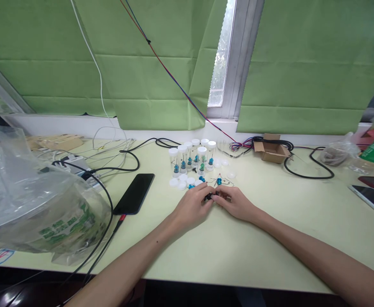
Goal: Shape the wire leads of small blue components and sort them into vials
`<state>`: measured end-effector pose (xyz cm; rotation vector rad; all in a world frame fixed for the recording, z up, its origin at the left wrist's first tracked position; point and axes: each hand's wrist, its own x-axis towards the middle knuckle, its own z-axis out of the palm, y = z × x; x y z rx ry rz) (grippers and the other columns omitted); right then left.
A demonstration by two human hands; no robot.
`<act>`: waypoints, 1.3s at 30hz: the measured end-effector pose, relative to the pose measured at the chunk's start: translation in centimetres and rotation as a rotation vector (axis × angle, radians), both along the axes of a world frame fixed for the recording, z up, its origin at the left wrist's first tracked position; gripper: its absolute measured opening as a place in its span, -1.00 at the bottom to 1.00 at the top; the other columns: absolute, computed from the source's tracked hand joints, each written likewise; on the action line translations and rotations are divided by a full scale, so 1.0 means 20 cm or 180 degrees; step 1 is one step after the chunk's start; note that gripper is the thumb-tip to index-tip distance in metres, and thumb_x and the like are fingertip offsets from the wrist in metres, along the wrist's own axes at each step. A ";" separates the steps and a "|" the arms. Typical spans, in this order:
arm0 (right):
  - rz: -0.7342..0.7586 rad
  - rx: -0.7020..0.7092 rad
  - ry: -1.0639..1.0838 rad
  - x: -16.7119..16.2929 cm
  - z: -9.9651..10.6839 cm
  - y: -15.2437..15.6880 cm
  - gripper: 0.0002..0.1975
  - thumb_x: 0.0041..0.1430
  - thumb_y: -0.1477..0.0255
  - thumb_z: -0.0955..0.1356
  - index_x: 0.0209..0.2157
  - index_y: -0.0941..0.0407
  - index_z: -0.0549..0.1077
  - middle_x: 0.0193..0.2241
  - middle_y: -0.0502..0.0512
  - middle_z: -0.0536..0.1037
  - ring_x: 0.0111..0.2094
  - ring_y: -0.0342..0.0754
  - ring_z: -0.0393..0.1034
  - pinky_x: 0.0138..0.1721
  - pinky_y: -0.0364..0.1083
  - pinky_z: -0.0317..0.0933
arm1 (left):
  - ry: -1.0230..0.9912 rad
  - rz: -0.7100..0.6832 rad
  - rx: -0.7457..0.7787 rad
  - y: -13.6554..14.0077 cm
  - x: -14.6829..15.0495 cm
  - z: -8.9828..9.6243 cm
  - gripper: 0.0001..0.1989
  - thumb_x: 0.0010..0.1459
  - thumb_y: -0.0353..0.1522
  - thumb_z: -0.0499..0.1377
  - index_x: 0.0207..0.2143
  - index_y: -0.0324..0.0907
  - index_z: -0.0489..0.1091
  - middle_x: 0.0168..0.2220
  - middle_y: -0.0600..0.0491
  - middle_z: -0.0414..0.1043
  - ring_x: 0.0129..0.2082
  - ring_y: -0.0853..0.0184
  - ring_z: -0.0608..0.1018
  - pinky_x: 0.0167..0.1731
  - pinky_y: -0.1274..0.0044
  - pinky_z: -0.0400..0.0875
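Observation:
My left hand [193, 200] and my right hand [234, 201] meet over the table, fingers closed around a small black part [210, 196]. Its kind is too small and too covered to tell. Just beyond my fingers lie blue pieces with thin wire legs [219, 181] and another blue piece [191, 186]. Several clear tubes with white caps [201, 164] stand upright behind them, most with a blue or green piece inside. Loose white caps [182, 185] lie around the tubes' feet, left of my left hand.
A black phone [134, 194] lies left of my hands, a cable at its lower end. A large plastic-bagged container [46, 213] fills the far left. Black cables and an open cardboard box [271, 151] sit at the back right. More phones [372, 200] lie at the right edge.

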<state>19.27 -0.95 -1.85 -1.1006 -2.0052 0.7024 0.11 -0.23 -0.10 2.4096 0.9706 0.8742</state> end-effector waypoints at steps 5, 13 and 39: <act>0.0036 0.0012 -0.0012 0.00 -0.01 0.00 -0.85 0.28 0.34 0.29 -0.34 0.10 0.41 -0.51 -0.04 0.40 -0.49 -0.12 0.24 -0.44 -0.14 0.14 | 0.0039 -0.0024 -0.0014 0.00 0.00 0.00 -0.82 0.21 -0.47 0.07 -0.20 -0.12 0.44 -0.31 0.07 0.36 -0.36 0.37 0.41 -0.40 0.54 0.26; 0.0013 0.0013 -0.0016 0.00 0.00 0.00 -0.86 0.27 0.37 0.30 -0.37 0.10 0.39 -0.52 -0.06 0.38 -0.49 -0.14 0.21 -0.45 -0.14 0.10 | 0.0078 -0.0028 0.0011 0.00 0.00 0.00 -0.81 0.21 -0.49 0.07 -0.20 -0.12 0.44 -0.31 0.06 0.36 -0.35 0.36 0.41 -0.39 0.53 0.27; 0.0021 -0.0096 0.0023 0.00 -0.01 0.01 -0.75 0.30 0.34 0.26 -0.47 0.11 0.34 -0.56 -0.07 0.32 -0.50 -0.14 0.17 -0.45 -0.14 0.08 | -0.0008 -0.0043 0.0004 0.00 0.00 0.00 -0.84 0.22 -0.48 0.08 -0.24 -0.12 0.43 -0.32 0.10 0.37 -0.34 0.39 0.42 -0.38 0.57 0.25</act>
